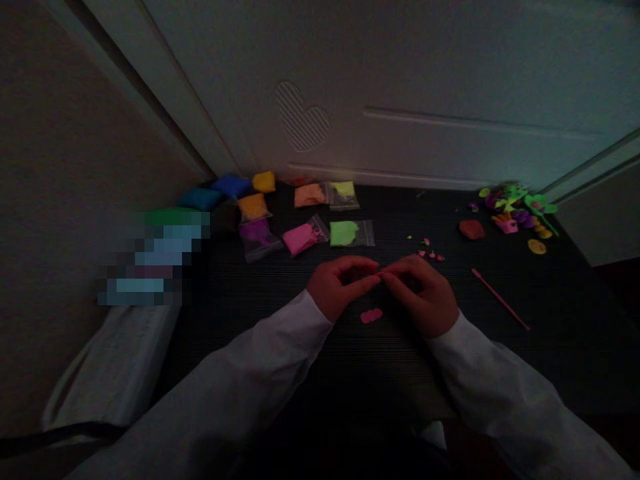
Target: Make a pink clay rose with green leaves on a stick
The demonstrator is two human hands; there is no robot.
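My left hand [345, 283] and my right hand [423, 290] meet fingertip to fingertip above the dark table. Between them they pinch a tiny piece of pink clay [381, 274], mostly covered by the fingers. Just below the hands a flat strip of pink clay [371, 315] with a scalloped edge lies on the table. Beyond my right hand are several tiny pink clay buds [433, 255] with bits of green. A thin pink modelling tool [500, 299] rests to the right of that hand.
Bags of pink clay [299, 238], green clay [344, 233] and purple clay [257, 235] lie behind my hands, with several more toward the wall. At back right are a reddish lump [471, 229] and a heap of colourful clay pieces [520, 210]. A white panel [425, 80] rises behind the table.
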